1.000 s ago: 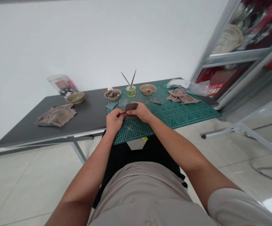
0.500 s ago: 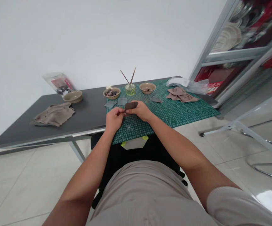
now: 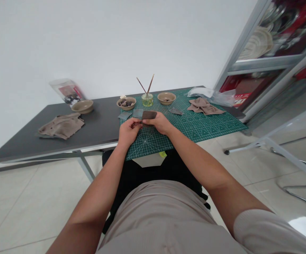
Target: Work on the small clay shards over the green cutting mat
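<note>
The right hand [image 3: 159,124] grips a flat dark-brown block [image 3: 149,115], partly hiding it; what the curled left hand [image 3: 128,132] holds is unclear. Beneath lies a green cutting mat [image 3: 195,131] on a grey tabletop [image 3: 97,132].

Nothing fully legible. The red label [image 3: 239,100] behind the shelf glass has white characters, too small to read. The printed card [image 3: 68,91] in the clear bag [image 3: 60,85] is blurred, no words readable. The cutting mat [image 3: 195,129] has grid markings, no readable numbers.
</note>
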`<state>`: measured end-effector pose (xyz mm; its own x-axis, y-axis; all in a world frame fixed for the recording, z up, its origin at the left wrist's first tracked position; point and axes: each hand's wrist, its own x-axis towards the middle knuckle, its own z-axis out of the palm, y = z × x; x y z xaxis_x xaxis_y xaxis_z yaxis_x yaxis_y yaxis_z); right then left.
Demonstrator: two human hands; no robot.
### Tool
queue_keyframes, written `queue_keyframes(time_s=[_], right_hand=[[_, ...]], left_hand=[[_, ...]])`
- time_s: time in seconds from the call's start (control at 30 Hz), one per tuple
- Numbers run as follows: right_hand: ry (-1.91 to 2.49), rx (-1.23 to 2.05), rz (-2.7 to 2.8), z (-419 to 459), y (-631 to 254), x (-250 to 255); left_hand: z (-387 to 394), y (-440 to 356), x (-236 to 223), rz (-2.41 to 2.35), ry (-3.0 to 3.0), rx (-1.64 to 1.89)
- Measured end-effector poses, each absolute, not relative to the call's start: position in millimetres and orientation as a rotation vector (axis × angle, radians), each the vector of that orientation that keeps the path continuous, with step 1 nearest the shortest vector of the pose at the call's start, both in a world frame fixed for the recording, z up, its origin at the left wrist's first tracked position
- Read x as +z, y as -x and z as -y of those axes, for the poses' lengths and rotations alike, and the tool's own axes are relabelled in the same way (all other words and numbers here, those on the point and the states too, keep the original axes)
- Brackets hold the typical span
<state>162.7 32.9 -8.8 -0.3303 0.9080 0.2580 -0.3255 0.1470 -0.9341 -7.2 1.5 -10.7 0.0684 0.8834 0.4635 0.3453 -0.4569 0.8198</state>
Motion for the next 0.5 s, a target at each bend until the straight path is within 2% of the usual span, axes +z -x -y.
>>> queue_keyframes(time_s=[0.5], right_hand=[[0.611, 1.537, 1.242, -33.2, -163.3, -5.2]], left_hand=[[-5.5, 7.3, -12.6, -1.139, -1.754, 1.436]])
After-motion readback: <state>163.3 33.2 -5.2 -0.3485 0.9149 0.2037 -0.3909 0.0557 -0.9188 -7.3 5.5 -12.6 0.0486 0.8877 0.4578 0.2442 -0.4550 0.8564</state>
